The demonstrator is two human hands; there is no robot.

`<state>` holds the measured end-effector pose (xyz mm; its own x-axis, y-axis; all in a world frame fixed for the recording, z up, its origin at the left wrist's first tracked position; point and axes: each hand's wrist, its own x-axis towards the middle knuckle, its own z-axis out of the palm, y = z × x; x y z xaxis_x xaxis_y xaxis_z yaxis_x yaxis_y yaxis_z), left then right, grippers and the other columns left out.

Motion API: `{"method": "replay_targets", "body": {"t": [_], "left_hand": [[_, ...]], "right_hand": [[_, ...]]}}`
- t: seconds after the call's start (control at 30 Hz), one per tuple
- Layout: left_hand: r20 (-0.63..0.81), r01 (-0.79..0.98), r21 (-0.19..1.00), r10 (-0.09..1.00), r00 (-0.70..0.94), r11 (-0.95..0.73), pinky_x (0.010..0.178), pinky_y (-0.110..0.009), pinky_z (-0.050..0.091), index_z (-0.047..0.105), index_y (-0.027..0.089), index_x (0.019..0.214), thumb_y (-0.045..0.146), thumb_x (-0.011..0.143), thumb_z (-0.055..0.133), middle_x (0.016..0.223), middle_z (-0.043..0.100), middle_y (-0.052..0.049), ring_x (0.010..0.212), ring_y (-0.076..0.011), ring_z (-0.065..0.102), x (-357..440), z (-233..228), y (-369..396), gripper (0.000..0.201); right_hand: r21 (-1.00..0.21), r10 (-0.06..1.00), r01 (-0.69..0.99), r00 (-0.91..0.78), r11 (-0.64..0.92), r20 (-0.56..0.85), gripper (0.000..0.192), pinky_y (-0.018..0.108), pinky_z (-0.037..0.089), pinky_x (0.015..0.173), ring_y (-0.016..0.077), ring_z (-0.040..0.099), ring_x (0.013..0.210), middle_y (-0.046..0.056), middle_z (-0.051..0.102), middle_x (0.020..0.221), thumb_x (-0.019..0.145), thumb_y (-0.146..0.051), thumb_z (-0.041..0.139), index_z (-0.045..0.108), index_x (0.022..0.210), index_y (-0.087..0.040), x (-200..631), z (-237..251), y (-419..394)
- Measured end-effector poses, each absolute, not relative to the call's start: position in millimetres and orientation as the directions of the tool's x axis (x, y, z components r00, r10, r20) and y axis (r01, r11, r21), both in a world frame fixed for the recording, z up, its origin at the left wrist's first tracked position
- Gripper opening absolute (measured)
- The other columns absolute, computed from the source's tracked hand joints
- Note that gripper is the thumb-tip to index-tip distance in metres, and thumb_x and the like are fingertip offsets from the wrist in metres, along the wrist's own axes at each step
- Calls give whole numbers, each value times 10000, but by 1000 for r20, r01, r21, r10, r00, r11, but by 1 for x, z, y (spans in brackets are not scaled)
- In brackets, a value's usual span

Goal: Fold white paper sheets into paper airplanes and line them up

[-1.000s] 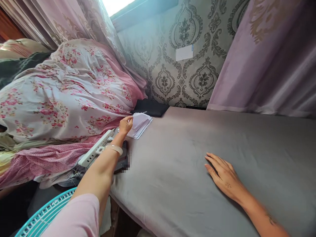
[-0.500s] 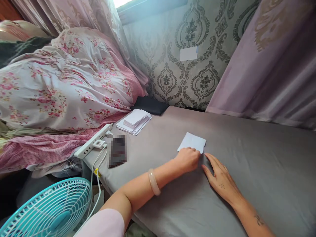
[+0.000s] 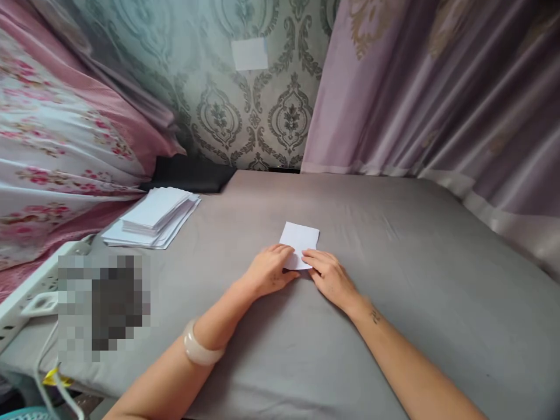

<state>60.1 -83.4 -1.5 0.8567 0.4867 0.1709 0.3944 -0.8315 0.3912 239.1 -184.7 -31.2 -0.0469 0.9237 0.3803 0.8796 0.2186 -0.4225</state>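
A small white paper sheet (image 3: 300, 240) lies flat on the grey cloth-covered surface (image 3: 394, 262) in front of me. My left hand (image 3: 270, 272) rests on its near left edge with curled fingers. Fingertips of my right hand (image 3: 330, 277) press the near right edge of the same sheet. Both hands touch the paper; neither has lifted it. A pale bangle sits on my left wrist. A stack of white paper sheets (image 3: 153, 216) lies at the left, well away from both hands.
A floral quilt (image 3: 52, 151) is piled at the left. A white power strip (image 3: 30, 291) and a blurred dark item (image 3: 102, 303) sit at the near left edge. A black flat object (image 3: 192, 175) lies by the patterned wall. Purple curtains (image 3: 437, 93) hang at the right.
My left hand took a sheet from the stack and brought it to the middle. My right hand moved onto its near edge. The view has swung right and down.
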Motion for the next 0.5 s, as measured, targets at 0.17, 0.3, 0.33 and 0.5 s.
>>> {"method": "replay_targets", "body": {"t": [0.17, 0.3, 0.33, 0.5], "left_hand": [[192, 292, 489, 428, 883, -822, 1081, -400, 380, 496, 186, 1294, 221, 795, 600, 1348, 550, -107, 1289, -266, 463, 45, -7, -60, 512], [214, 262, 485, 403, 890, -834, 1081, -392, 379, 543, 195, 1274, 156, 836, 508, 1337, 571, -84, 1282, -234, 480, 45, -11, -52, 441], [215, 262, 473, 399, 891, -841, 1069, -390, 391, 566, 195, 1251, 142, 848, 482, 1321, 585, -81, 1266, -228, 497, 46, -11, -52, 415], [216, 251, 416, 363, 906, -874, 1021, -373, 432, 624, 202, 1178, 71, 834, 429, 1277, 620, -61, 1223, -219, 529, 50, -11, -51, 416]], "right_hand": [[-513, 936, 835, -8, 201, 353, 461, 424, 477, 1017, 204, 581, 1180, 37, 641, 1251, 839, -59, 425, 682, 1153, -279, 246, -29, -188], [-661, 949, 731, 59, 169, 309, 416, 383, 498, 1005, 185, 613, 1138, 26, 646, 1243, 851, -108, 436, 699, 1125, -276, 251, -25, -191], [-683, 953, 712, 65, 163, 295, 399, 383, 498, 1006, 187, 617, 1132, 26, 649, 1239, 858, -124, 439, 704, 1116, -273, 253, -24, -191], [-655, 956, 738, 48, 160, 288, 360, 414, 465, 1038, 213, 583, 1177, 29, 626, 1273, 884, -206, 481, 663, 1185, -283, 258, -24, -189]]}}
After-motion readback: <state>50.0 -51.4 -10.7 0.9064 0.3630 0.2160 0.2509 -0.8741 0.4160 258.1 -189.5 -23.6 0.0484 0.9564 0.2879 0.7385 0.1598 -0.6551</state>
